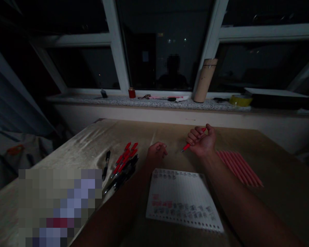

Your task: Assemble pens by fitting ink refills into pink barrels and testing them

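Red, slender, silver-tipped pen [186, 147] within curled right grip [202, 140], left grip [156, 152] rounded, its closure unclear.

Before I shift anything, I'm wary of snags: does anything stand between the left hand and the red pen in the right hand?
Nothing visible does: between the left hand and the red pen, gripped in the right hand, only tabletop shows. The notebook lies nearer the person, outside that gap.

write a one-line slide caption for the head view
Right hand gripping a slim red pen, left hand loosely curled, both beyond a white lined paper notepad on a brown table.
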Tool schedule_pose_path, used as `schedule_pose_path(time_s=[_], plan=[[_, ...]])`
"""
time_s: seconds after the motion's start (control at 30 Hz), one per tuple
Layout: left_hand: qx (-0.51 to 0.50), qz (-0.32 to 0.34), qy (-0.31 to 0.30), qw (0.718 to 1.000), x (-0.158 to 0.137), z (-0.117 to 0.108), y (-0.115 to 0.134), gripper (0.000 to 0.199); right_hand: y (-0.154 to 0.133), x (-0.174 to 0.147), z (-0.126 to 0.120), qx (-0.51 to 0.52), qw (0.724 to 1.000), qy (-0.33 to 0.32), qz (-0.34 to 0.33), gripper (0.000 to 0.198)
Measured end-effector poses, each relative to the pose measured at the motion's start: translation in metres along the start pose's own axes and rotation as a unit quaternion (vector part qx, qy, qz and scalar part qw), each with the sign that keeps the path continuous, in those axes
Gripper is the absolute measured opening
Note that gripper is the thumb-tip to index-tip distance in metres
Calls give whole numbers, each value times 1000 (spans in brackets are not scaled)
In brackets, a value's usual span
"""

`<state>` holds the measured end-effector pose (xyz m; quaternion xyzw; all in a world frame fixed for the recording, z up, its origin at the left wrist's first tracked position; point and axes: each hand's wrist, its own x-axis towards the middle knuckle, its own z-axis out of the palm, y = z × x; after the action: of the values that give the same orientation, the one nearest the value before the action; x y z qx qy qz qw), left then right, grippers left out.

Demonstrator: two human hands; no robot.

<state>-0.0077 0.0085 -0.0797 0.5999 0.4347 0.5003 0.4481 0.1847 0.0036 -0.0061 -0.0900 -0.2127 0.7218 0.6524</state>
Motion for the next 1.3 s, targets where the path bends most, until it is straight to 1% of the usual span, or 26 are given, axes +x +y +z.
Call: schedule_pose_path(time_s=[0.2, 0.37, 0.43, 0.5, 0.57, 0.6, 0.67, 0.73, 0.77, 0.83, 0.87, 0.9, 0.97, 1.03, 1.1, 1.13, 1.2, 1.3], plan=[[-5, -2, -2, 1000, 0, 1, 0, 23, 0, 1, -2, -5, 1000, -10, -6, 34], [8, -8, 0, 1000, -1, 0, 1, 21, -1, 0, 3, -37, 999, -4, -12, 40], [15, -8, -1, 1000, -1, 0, 1, 21, -3, 1, 8, -59, 998, 3, -14, 35], [30, -6, -4, 1000, -1, -1, -2, 22, -4, 0, 14, -84, 996, 12, -8, 24], [58, 3, -21, 998, 0, -3, -4, 21, -5, -2, 19, -123, 992, 29, 2, 18], [78, 11, -35, 996, 0, -4, -5, 21, -6, -5, 21, -150, 988, 41, 14, 21], [137, 39, -70, 987, 0, -7, -3, 21, -6, -13, 22, -212, 974, 64, 44, 35], [226, 81, -102, 965, -1, -8, 1, 23, -3, -26, 17, -265, 958, 78, 80, 46], [277, 102, -117, 948, -2, -8, 4, 24, -1, -35, 13, -292, 948, 86, 94, 46], [369, 132, -145, 909, -5, -7, 9, 24, 6, -53, 2, -344, 927, 103, 106, 38], [405, 141, -157, 889, -7, -6, 11, 24, 10, -62, -4, -364, 920, 102, 101, 32], [436, 148, -167, 872, -9, -5, 12, 24, 15, -70, -11, -375, 918, 97, 87, 28], [484, 161, -176, 842, -12, -2, 14, 25, 24, -83, -21, -377, 920, 80, 68, 32], [516, 171, -182, 819, -14, 0, 14, 26, 30, -89, -27, -377, 921, 59, 79, 27], [536, 177, -192, 803, -15, 2, 15, 26, 34, -90, -29, -404, 909, 37, 95, 19], [543, 179, -199, 796, -16, 3, 17, 26, 35, -89, -29, -428, 898, 31, 97, 19], [560, 180, -211, 781, -17, 5, 20, 26, 37, -87, -30, -490, 867, 39, 84, 22], [581, 187, -227, 759, -19, 9, 26, 27, 41, -86, -33, -575, 814, 79, 24, 30]])
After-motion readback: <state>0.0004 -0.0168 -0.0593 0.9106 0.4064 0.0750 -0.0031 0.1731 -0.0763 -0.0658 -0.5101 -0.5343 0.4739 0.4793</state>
